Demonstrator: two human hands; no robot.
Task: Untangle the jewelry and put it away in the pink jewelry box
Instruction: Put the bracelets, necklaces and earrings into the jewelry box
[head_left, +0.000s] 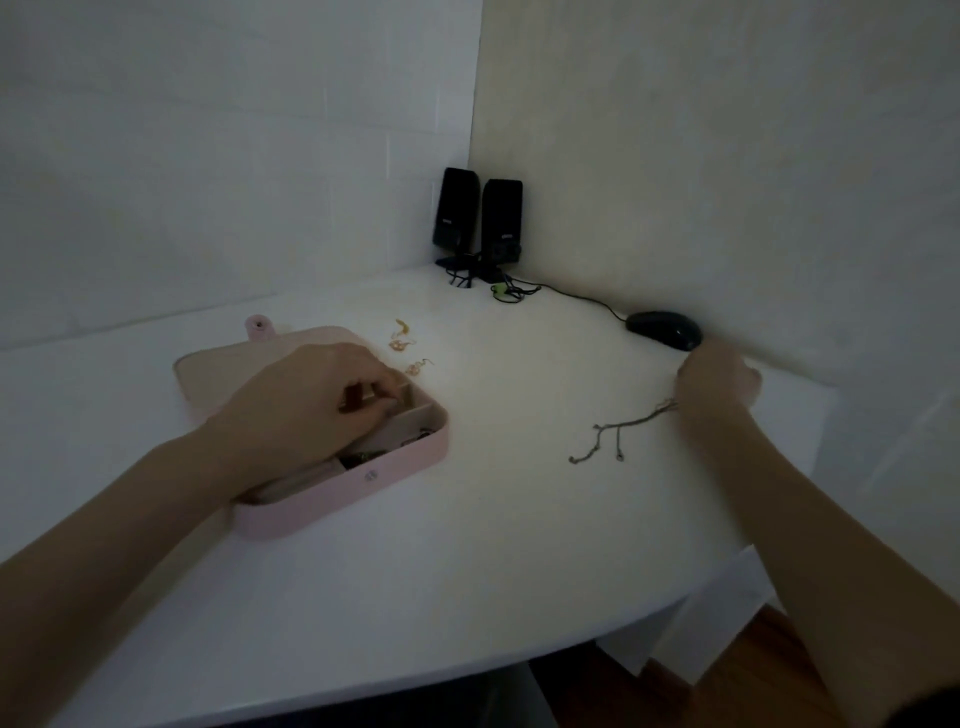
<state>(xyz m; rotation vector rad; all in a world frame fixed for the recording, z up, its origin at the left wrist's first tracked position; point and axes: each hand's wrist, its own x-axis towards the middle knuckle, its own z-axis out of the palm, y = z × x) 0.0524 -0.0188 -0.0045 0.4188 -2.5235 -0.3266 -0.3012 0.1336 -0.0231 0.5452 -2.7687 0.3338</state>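
The pink jewelry box (395, 470) lies open on the white desk, its lid (218, 371) flat behind it. My left hand (311, 400) reaches into the box's compartments with the fingers curled over the dividers; whether they pinch anything is hidden. To the right, a tangle of thin chains (618, 431) trails across the desk, one end under my right hand (714, 382), whose fingers are closed on it. Several small gold earrings (408, 345) lie loose behind the box.
A black mouse (665, 329) sits by the right wall, its cable running to two black speakers (478, 215) in the corner. The white desk (467, 571) has a curved front edge, with wooden floor below at right.
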